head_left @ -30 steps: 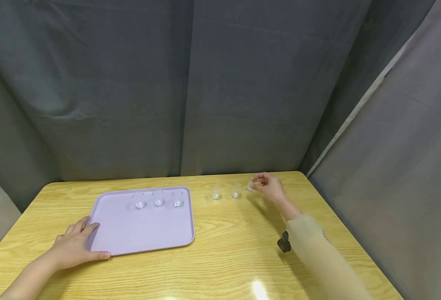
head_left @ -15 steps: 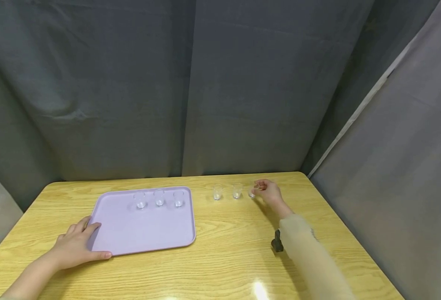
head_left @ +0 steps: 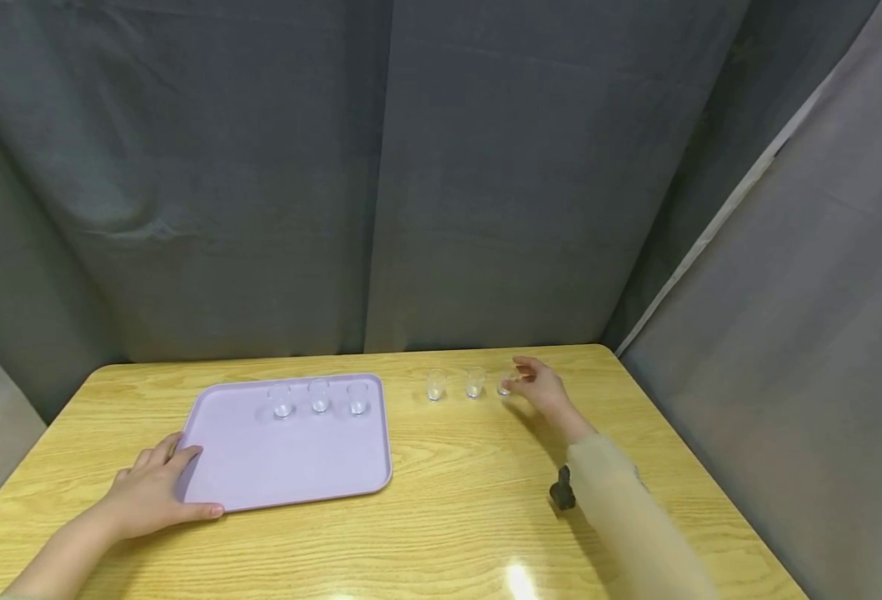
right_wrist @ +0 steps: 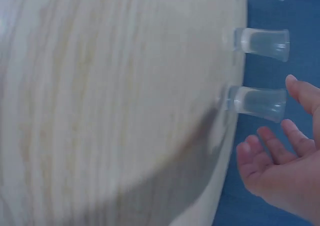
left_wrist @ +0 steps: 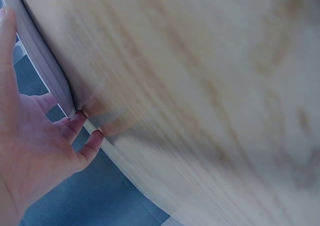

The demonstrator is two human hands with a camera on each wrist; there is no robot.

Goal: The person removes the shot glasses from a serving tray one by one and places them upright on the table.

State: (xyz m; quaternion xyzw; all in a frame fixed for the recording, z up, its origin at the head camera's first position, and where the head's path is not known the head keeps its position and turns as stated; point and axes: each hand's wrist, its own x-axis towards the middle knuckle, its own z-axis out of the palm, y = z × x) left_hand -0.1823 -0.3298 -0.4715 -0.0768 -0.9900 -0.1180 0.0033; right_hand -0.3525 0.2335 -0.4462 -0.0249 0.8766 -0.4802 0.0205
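Under the outstretched fingers of my right hand (head_left: 542, 387) stands a small clear glass (head_left: 504, 388), upright on the table. The right wrist view shows the thumb and fingertips spread apart around the rim of this glass (right_wrist: 260, 104), with small gaps. To its left stand two more small glasses, a middle glass (head_left: 474, 383) and a left glass (head_left: 436, 385). My left hand (head_left: 144, 496) rests at the near left corner of a lilac tray (head_left: 291, 467), thumb along the front edge, other fingers at the left edge. In the left wrist view, fingertips touch the tray's rim (left_wrist: 45, 61).
Three small clear glasses stand in a row on the tray's far part, one being the right-hand glass (head_left: 358, 400). The wooden table (head_left: 441, 533) ends at a grey curtain (head_left: 486, 183) behind and another at the right. A dark device (head_left: 563, 490) hangs at the right sleeve.
My right hand has lowered the glass to the table at the right end of the row, and its fingers have opened from it. The left hand and tray hold their place.
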